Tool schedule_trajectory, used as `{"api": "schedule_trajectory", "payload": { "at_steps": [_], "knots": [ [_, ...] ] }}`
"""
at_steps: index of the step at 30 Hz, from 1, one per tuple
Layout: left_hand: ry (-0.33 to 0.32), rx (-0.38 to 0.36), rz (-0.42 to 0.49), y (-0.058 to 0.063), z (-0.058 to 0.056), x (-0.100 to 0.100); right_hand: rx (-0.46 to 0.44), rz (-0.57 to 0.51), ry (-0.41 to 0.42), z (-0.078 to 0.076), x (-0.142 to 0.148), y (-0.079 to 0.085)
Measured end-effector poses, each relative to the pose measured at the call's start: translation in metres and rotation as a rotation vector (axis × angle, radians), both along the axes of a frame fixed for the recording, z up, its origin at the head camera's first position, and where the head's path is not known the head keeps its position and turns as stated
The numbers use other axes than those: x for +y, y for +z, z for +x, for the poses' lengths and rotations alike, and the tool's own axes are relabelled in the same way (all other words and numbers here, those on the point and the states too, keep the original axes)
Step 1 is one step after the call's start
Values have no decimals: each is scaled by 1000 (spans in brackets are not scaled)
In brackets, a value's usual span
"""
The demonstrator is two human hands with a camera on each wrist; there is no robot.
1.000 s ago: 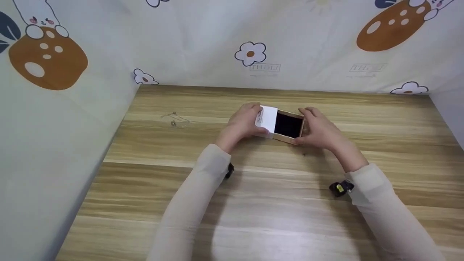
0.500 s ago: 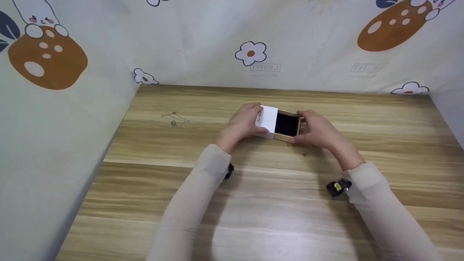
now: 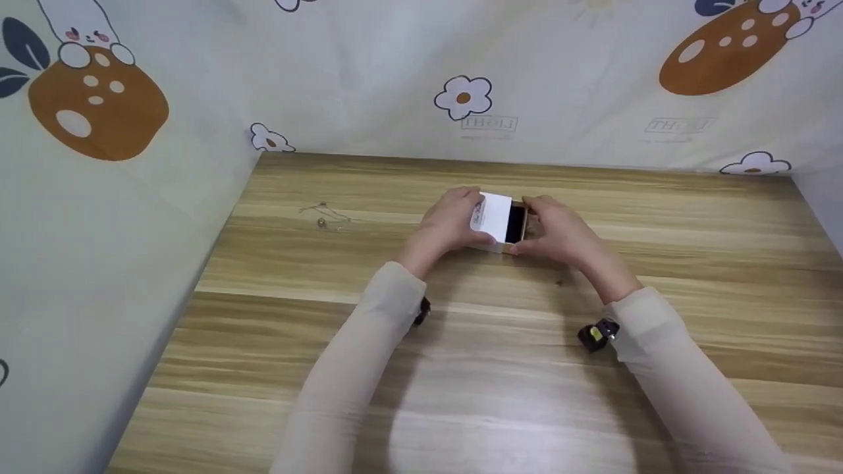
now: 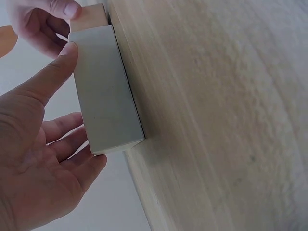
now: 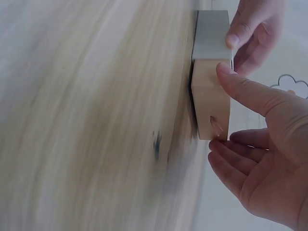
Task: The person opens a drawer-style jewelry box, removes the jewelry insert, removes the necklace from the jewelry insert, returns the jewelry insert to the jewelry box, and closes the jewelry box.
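Note:
A small sliding box lies on the wooden table, its white outer sleeve (image 3: 495, 216) printed with dark script. My left hand (image 3: 448, 220) grips that sleeve, thumb on the near side and fingers around the far side and end. From the sleeve's right end sticks a short stretch of brown cardboard drawer (image 5: 204, 98), with black lining (image 3: 516, 225) showing inside. My right hand (image 3: 560, 230) holds the drawer by its outer end, thumb on the near wall. A little ribbon tab (image 5: 216, 126) shows on the drawer's end face.
A thin silvery chain (image 3: 323, 220) with a small round piece lies on the table (image 3: 500, 368) to the left of the box. Behind the table hangs a pale curtain (image 3: 369, 85) with flower and fruit prints.
My right hand has moved left, pushing the drawer deeper into the white sleeve, so less black lining shows. My left hand keeps its hold on the sleeve. The head view has shifted slightly.

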State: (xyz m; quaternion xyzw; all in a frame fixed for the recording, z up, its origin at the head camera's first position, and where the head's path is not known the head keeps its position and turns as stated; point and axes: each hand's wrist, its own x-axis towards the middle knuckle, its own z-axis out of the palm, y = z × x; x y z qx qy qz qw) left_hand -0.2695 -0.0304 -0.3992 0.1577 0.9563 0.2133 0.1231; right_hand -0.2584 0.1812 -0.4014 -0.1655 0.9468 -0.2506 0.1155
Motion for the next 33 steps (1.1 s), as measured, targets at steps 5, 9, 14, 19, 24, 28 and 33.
{"api": "schedule_trajectory", "payload": {
  "at_steps": [5,9,14,19,24,28,33],
  "knots": [
    [9,-21,6,0,0,3,10,-8,23,-3,-9,-1],
    [2,-24,14,0,-1,6,-24,-22,6,-2,-8,0],
    [-9,-10,16,-1,1,4,-56,-144,32,2,-10,-4],
    [-31,-3,11,-1,0,1,-66,-209,83,4,-12,-6],
    [-17,-27,-42,0,-2,0,-48,-160,55,4,-4,0],
    [-18,-13,-97,2,-4,1,71,-34,28,-3,7,8],
    [13,113,-166,7,-8,5,247,127,-8,-12,20,14]
  ]
}}
